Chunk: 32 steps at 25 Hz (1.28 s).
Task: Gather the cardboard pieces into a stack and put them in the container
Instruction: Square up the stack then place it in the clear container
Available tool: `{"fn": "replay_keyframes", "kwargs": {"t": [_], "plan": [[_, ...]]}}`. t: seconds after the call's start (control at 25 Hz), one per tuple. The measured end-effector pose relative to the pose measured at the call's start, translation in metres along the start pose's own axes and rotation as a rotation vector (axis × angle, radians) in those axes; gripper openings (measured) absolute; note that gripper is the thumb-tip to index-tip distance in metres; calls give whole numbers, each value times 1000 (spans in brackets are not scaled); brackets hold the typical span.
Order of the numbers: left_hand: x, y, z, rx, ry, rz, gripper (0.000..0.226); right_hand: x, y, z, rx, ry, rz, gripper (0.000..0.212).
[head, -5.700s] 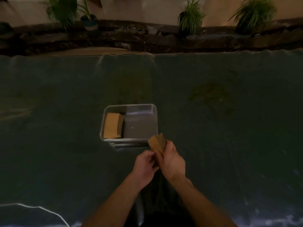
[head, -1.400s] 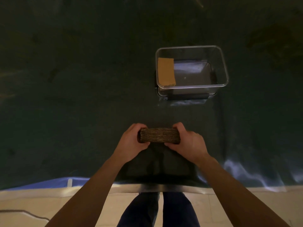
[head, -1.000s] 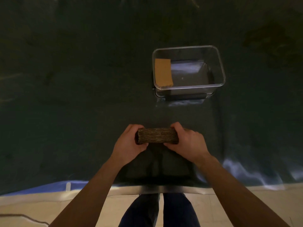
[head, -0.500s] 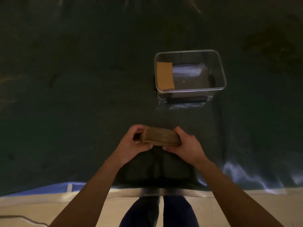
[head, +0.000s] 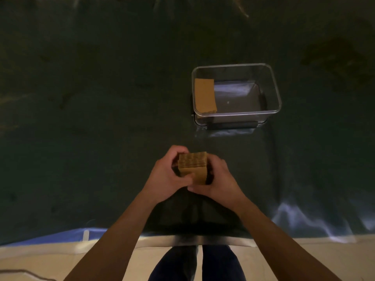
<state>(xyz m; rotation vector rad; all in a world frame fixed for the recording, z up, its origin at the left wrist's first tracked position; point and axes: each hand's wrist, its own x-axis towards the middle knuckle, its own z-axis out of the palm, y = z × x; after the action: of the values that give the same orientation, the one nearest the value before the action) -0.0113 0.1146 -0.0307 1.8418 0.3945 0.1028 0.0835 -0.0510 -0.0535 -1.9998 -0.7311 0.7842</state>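
Observation:
A thick stack of brown cardboard pieces [head: 193, 166] is held between both hands above the near part of the table. My left hand [head: 165, 179] grips its left side and my right hand [head: 218, 182] grips its right side and underside. The stack's ribbed edge faces up and away from me. Farther off and to the right stands a clear plastic container [head: 273, 88]. Another cardboard stack [head: 205, 95] lies inside it against the left wall.
A dark green cloth [head: 91, 118] covers the whole table, with wrinkles near the front right corner. The table's front edge [head: 182, 237] runs just below my forearms, with my legs and pale floor beyond it. A cable [head: 26, 273] lies on the floor at bottom left.
The stack was held lengthwise between both hands; it has been turned so its short ribbed end faces up, and the hands have closed in around it.

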Motion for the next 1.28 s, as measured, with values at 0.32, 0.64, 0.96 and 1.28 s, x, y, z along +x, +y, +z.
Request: {"fn": "replay_keyframes", "kwargs": {"t": [0.32,0.64,0.96,1.28], "plan": [[-22,-14,52,-256,208,-225,67,0,9,46,175,223,57,53],[-22,-22,59,-296,219,-206,68,0,12,39,-9,240,-13,57],[-26,-28,62,-306,200,-230,65,-3,16,39,-202,263,-59,58],[-25,-20,62,-556,182,-262,63,-6,13,43,-172,252,-45,58]]}}
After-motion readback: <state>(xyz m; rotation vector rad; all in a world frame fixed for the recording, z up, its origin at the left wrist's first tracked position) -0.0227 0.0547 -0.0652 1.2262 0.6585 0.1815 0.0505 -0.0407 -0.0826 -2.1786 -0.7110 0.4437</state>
